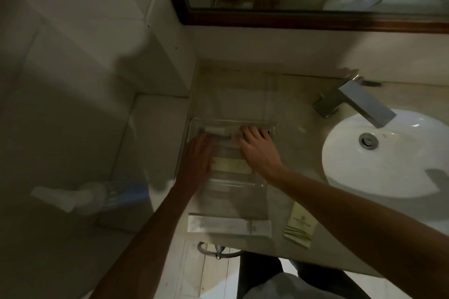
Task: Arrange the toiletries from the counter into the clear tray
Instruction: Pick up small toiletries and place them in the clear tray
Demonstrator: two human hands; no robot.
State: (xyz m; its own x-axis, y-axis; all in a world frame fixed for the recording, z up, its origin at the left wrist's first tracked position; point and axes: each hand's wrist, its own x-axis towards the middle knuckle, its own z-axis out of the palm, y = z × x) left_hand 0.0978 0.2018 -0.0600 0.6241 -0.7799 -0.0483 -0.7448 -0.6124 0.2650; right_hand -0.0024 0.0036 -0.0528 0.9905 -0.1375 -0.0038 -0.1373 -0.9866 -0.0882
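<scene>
A clear tray (239,184) lies on the counter's left end. Inside it rest a pale yellow packet (230,165) and, at the far end, a small white tube-like item (215,130). My left hand (198,160) lies flat over the tray's left side, fingertips near the white item. My right hand (258,150) reaches into the tray's far right part, fingers bent down; what they touch is hidden. A long white packet (228,227) lies on the counter at the tray's near end. A green-striped sachet (300,226) lies to its right.
A white round sink (388,153) with a square metal faucet (359,102) takes up the right side. A wood-framed mirror (303,17) hangs behind. A tiled wall stands left. A metal ring (218,250) hangs below the counter's front edge.
</scene>
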